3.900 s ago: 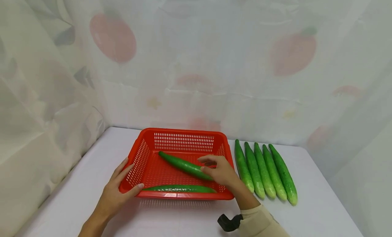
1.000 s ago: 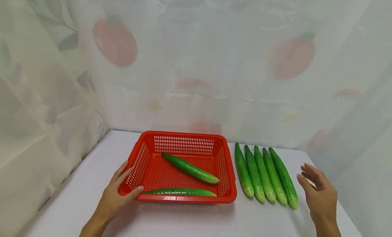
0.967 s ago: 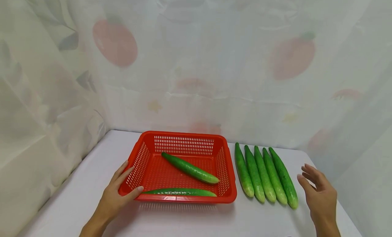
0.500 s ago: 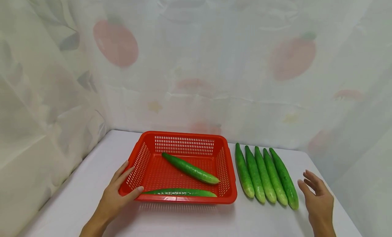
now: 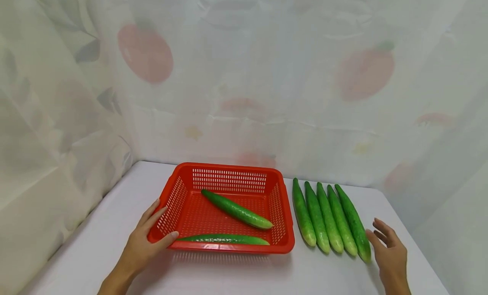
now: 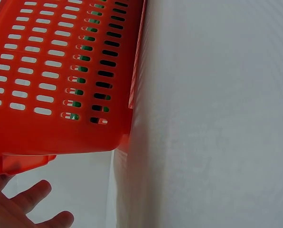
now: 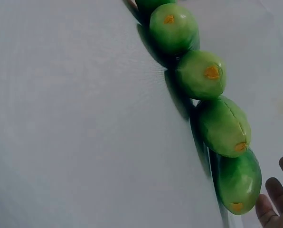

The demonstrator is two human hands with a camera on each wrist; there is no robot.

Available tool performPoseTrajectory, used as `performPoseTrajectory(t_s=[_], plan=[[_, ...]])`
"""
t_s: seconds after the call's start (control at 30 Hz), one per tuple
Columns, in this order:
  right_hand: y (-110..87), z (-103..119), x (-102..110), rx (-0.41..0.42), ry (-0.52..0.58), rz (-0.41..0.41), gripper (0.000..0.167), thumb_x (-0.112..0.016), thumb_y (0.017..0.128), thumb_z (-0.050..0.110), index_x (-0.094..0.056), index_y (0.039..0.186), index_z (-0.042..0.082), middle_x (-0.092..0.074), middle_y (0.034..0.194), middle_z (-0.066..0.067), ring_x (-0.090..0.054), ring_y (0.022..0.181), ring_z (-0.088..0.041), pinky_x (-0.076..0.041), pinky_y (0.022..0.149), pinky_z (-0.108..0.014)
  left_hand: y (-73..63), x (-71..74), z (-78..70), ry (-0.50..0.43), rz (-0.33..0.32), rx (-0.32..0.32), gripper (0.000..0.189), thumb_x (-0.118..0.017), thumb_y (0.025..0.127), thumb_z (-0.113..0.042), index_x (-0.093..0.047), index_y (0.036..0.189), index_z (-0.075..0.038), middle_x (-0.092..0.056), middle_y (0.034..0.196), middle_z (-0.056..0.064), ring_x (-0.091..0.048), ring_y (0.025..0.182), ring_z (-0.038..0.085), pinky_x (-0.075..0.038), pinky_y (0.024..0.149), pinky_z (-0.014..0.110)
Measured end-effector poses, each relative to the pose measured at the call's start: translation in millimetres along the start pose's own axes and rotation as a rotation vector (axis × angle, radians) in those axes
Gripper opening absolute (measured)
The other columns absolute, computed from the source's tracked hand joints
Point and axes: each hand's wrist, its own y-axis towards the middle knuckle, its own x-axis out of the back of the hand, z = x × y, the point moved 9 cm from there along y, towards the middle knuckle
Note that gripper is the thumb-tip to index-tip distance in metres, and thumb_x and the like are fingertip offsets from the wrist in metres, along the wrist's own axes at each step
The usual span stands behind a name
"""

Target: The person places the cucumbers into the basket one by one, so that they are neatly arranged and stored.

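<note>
My left hand (image 5: 142,244) rests at the front-left corner of a red plastic basket (image 5: 228,246), thumb at the front rim and fingers spread along the left side. Inside lie two cucumbers: one slants across the bottom, a cucumber (image 5: 238,209) with its pale end to the right. The other cucumber (image 5: 225,239) lies along the front wall, partly hidden by the rim. My right hand (image 5: 390,255) is just right of the rightmost cucumber (image 5: 353,223) of a row, fingers parted and holding nothing. In the right wrist view its fingertips (image 7: 262,205) are close beside that cucumber; contact is unclear.
Several more cucumbers (image 5: 320,214) lie side by side right of the basket, pale ends toward me. A white cloth (image 5: 244,278) covers the table. Printed curtains (image 5: 244,75) stand behind and at the sides.
My right hand left the basket, where the slanting cucumber now lies uncovered, and moved to the right of the row. Lately it has shifted left toward the rightmost cucumber. The left hand stays.
</note>
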Motion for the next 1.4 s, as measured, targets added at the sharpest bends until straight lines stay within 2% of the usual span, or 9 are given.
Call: performPoseTrajectory(t_s=[0.23,0.37,0.47,0.5,0.73,0.87,1.07,1.2,1.4], plan=[[1.7,-13,-6,0.011,-0.047,0.056,0.055,-0.06,0.097,0.031,-0.045,0.144,0.01,-0.046,0.141,-0.013,-0.044,0.124,-0.032,-0.035,0.079,-0.007,-0.9,0.6,1.9,0.0,0.004,0.011,0.074,-0.08,0.08,-0.03,-0.047,0.142,-0.008,-0.023,0.155,-0.006,-0.031,0.132,0.031,-0.032,0.091,0.06],[3.1,-20,-11,0.017,-0.083,0.103,0.057,-0.058,0.097,0.032,-0.042,0.146,0.009,-0.042,0.144,-0.017,-0.041,0.127,-0.038,-0.038,0.097,-0.029,-0.5,1.6,1.2,0.004,0.003,0.005,0.074,-0.08,0.08,-0.03,-0.047,0.142,-0.008,-0.024,0.155,-0.006,-0.031,0.133,0.031,-0.032,0.091,0.06],[3.6,-25,-15,0.01,-0.098,0.114,0.056,-0.06,0.096,0.027,-0.041,0.146,0.008,-0.041,0.145,-0.019,-0.04,0.127,-0.04,-0.035,0.099,-0.05,0.1,1.7,0.7,0.011,0.004,0.002,0.074,-0.08,0.08,-0.03,-0.047,0.142,-0.008,-0.024,0.155,-0.006,-0.031,0.133,0.032,-0.032,0.091,0.06],[3.9,-27,-16,0.006,-0.111,0.11,0.056,-0.06,0.096,0.026,-0.042,0.146,0.009,-0.042,0.144,-0.018,-0.041,0.127,-0.039,-0.036,0.099,-0.051,0.1,1.7,0.8,0.013,0.005,0.003,0.074,-0.08,0.08,-0.031,-0.047,0.143,-0.008,-0.024,0.155,-0.006,-0.031,0.132,0.032,-0.032,0.091,0.06],[4.2,-22,-18,0.071,-0.135,0.085,0.053,-0.06,0.096,0.019,-0.043,0.144,0.004,-0.044,0.14,-0.022,-0.043,0.124,-0.041,-0.037,0.098,-0.051,1.0,1.8,3.0,0.013,0.004,0.015,0.074,-0.079,0.081,-0.031,-0.046,0.144,-0.009,-0.023,0.156,-0.008,-0.031,0.133,0.031,-0.032,0.091,0.058],[2.4,-22,-17,0.095,-0.206,0.057,0.052,-0.061,0.092,0.011,-0.046,0.141,0.002,-0.047,0.136,-0.025,-0.045,0.12,-0.042,-0.037,0.096,-0.054,1.3,0.8,4.1,0.015,0.011,0.019,0.074,-0.079,0.081,-0.031,-0.045,0.144,-0.01,-0.022,0.156,-0.007,-0.03,0.133,0.032,-0.032,0.091,0.059],[0.4,-22,-11,0.105,-0.248,-0.036,0.049,-0.061,0.089,0.009,-0.05,0.136,0.0,-0.052,0.13,-0.028,-0.048,0.116,-0.045,-0.037,0.094,-0.057,1.7,2.6,1.2,0.014,0.004,0.005,0.074,-0.08,0.08,-0.03,-0.047,0.144,-0.011,-0.023,0.156,-0.007,-0.032,0.131,0.032,-0.033,0.089,0.06],[1.0,-24,1,0.054,-0.142,-0.136,0.045,-0.061,0.093,0.015,-0.053,0.134,-0.001,-0.055,0.129,-0.026,-0.05,0.118,-0.041,-0.038,0.096,-0.052,2.5,2.5,1.2,0.007,0.003,0.005,0.074,-0.079,0.081,-0.03,-0.046,0.144,-0.011,-0.023,0.156,-0.007,-0.031,0.132,0.032,-0.033,0.09,0.062],[2.0,-43,17,-0.117,0.021,-0.212,0.052,-0.06,0.094,0.03,-0.05,0.14,0.005,-0.048,0.139,-0.019,-0.04,0.13,-0.032,-0.028,0.106,-0.046,0.7,-0.1,1.9,0.001,0.009,0.017,0.074,-0.08,0.08,-0.03,-0.046,0.144,-0.01,-0.022,0.156,-0.007,-0.03,0.132,0.031,-0.033,0.09,0.06]])
